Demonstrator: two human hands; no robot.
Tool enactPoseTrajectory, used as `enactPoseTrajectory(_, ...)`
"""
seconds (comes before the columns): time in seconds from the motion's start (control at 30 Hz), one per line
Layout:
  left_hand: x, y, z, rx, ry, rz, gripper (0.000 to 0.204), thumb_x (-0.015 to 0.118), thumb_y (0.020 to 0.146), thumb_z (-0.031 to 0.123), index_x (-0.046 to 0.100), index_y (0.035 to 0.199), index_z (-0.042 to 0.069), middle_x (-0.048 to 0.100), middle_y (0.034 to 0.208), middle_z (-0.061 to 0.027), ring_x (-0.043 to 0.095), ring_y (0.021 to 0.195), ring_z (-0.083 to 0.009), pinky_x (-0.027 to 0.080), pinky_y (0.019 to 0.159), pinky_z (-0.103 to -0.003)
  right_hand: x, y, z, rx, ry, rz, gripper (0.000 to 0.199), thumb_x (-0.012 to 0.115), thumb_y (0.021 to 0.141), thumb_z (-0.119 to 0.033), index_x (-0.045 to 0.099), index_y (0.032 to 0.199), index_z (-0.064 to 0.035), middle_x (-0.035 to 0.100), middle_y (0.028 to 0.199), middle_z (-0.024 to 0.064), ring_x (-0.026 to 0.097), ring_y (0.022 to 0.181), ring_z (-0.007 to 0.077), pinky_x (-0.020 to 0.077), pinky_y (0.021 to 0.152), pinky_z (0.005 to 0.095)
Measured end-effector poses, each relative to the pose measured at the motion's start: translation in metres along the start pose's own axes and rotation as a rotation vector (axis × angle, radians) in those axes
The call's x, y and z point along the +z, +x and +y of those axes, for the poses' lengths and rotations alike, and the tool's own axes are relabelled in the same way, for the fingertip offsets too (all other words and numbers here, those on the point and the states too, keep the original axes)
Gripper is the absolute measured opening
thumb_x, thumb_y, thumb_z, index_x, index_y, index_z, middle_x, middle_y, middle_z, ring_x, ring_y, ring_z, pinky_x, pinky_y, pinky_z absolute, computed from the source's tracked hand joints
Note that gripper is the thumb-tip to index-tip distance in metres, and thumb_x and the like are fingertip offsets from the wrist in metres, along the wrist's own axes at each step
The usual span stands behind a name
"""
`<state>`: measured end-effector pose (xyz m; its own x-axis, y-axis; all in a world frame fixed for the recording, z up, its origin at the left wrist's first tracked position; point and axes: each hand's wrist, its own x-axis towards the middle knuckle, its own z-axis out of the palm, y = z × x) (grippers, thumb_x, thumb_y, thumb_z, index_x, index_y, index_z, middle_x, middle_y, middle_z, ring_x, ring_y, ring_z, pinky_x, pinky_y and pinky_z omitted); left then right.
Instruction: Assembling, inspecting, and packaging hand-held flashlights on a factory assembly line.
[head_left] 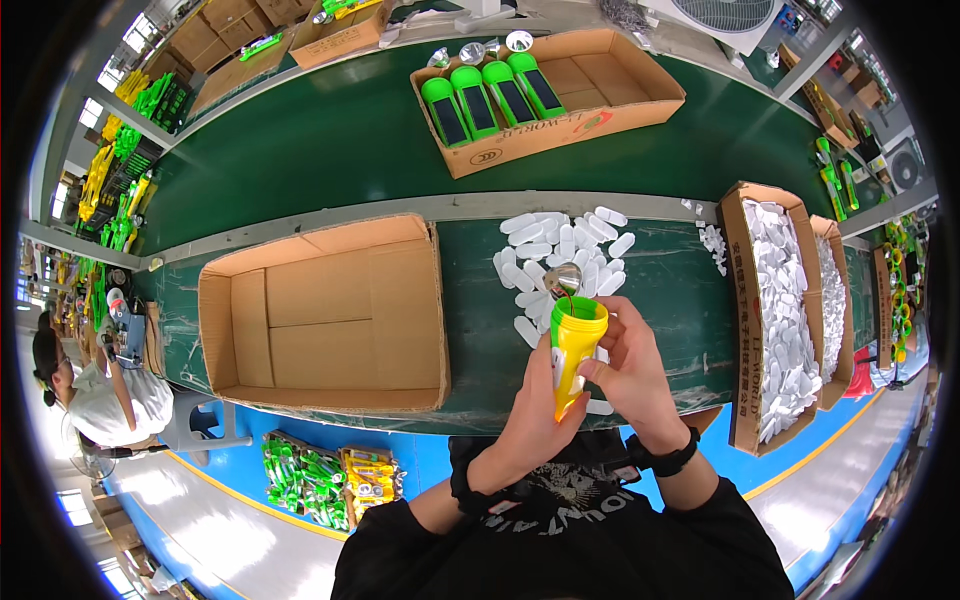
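Close in front of me, both my hands hold a yellow and green flashlight body (572,345), its wide end pointing up. Fingers of my left hand (528,420) wrap its left side and lower end. On the other side, my right hand (632,362) grips it, thumb pressed on the yellow shell. A shiny reflector (563,279) sits at the wide end, joined to the body by what looks like a thin wire. White oval plastic pieces (540,228) lie in a loose pile just beyond my hands, a few partly hidden behind them.
An open cardboard box (320,325) stands on the left. Across the bench, another box (570,140) holds several green flashlights (475,103) with dark panels. Boxes of white pieces (780,320) border the right side. A co-worker (115,400) sits at far left.
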<state>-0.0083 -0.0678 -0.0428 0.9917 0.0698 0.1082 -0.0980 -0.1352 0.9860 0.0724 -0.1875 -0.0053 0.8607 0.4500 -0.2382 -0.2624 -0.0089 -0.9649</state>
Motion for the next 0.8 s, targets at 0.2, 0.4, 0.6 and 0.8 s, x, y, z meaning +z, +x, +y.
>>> enactPoseTrajectory(0.2,-0.004,0.004,0.009,-0.019,0.093,-0.019,0.078,0.063,0.076,-0.003,0.018,0.140,-0.004,0.041,0.126,-0.0240,0.046,0.119,-0.0372,0.039,0.096,-0.040,0.002,-0.006,0.012,-0.034,0.007,0.024,0.057,0.060,0.074,0.014,0.040,0.125,0.0010,0.055,0.117,0.0125,0.055,0.109,0.0204,0.0416,0.095,0.0321)
enactPoseTrajectory(0.4,-0.008,0.015,0.013,-0.128,-0.110,0.002,0.080,0.065,0.076,-0.001,0.018,0.140,-0.002,0.043,0.125,-0.0191,0.047,0.118,-0.0304,0.040,0.095,-0.037,0.015,-0.003,0.007,-0.027,0.367,0.010,0.059,0.056,0.086,0.003,0.031,0.140,-0.0001,0.052,0.126,0.0126,0.054,0.111,0.0195,0.0451,0.092,0.0295)
enactPoseTrajectory(0.6,-0.009,0.013,0.019,-0.114,-0.147,0.018,0.078,0.064,0.077,-0.001,0.019,0.141,0.000,0.045,0.124,-0.0163,0.049,0.115,-0.0267,0.042,0.094,-0.036,0.019,-0.005,0.002,-0.043,0.361,0.018,0.059,0.057,0.086,0.003,0.032,0.140,-0.0003,0.052,0.126,0.0117,0.055,0.110,0.0187,0.0474,0.089,0.0296)
enactPoseTrajectory(0.8,-0.004,0.014,0.020,-0.097,-0.165,-0.018,0.078,0.063,0.079,-0.002,0.018,0.142,0.003,0.044,0.126,-0.0136,0.048,0.116,-0.0233,0.042,0.093,-0.034,0.010,-0.008,0.002,-0.075,0.317,-0.025,0.056,0.054,0.089,-0.003,0.030,0.140,-0.0006,0.052,0.125,0.0126,0.053,0.113,0.0189,0.0448,0.093,0.0310)
